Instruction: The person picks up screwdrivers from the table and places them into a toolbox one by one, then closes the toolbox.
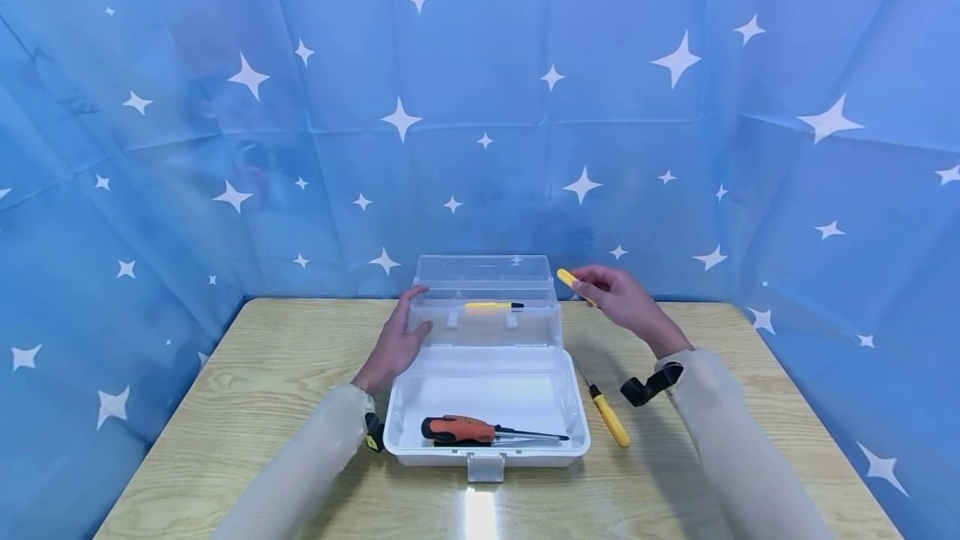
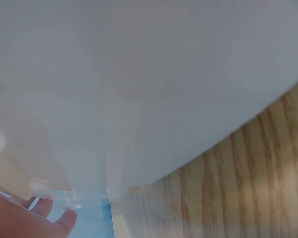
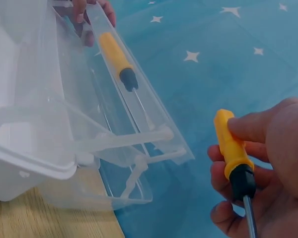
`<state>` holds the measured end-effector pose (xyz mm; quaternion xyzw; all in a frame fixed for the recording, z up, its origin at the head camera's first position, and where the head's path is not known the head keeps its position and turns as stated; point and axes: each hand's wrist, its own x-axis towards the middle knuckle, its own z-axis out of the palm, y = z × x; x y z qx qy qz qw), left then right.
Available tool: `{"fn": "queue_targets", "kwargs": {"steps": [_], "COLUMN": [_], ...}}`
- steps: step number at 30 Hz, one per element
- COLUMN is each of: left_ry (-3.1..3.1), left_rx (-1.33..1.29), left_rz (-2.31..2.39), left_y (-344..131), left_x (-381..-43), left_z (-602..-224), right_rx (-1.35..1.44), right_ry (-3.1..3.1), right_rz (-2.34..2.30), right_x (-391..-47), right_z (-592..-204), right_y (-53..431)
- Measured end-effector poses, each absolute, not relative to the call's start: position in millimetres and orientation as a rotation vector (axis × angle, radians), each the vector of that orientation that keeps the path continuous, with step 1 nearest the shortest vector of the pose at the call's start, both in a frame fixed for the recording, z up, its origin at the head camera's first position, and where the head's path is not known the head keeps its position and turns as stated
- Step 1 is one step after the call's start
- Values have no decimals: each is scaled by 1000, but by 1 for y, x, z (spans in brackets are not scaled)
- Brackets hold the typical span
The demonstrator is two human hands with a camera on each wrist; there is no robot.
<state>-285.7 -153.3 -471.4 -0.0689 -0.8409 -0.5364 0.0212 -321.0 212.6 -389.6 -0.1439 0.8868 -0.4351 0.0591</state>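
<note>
My right hand [image 1: 618,302] holds a screwdriver [image 1: 567,278] by its yellow handle, up in the air to the right of the toolbox's lid. In the right wrist view, thumb and fingers pinch that handle, and the metal shaft points down. At the lid's left side, my left hand [image 1: 395,340] grips the edge of the clear upper part [image 1: 480,332] of the toolbox. A second yellow screwdriver [image 3: 115,55] lies in a clear tray there. Inside the white box [image 1: 577,419] lies a screwdriver with an orange and black handle [image 1: 459,428], with another metal shaft partly hidden beneath it.
Another yellow-handled screwdriver [image 1: 611,419] lies on the wooden table [image 1: 300,382] to the right of the box. A clear latch [image 1: 486,467] hangs at the box's front. A blue curtain with white stars [image 1: 480,107] stands behind the table and along both sides.
</note>
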Motion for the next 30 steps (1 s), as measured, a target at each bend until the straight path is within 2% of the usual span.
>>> {"fn": "queue_targets", "kwargs": {"steps": [30], "left_ry": [-2604], "left_rx": [-198], "left_rz": [-1688], "left_y": [-153], "left_x": [-288], "left_z": [-473], "right_rx": [-564], "right_ry": [2619], "right_rz": [-1273], "right_x": [-333], "right_z": [-379], "right_y": [172]}}
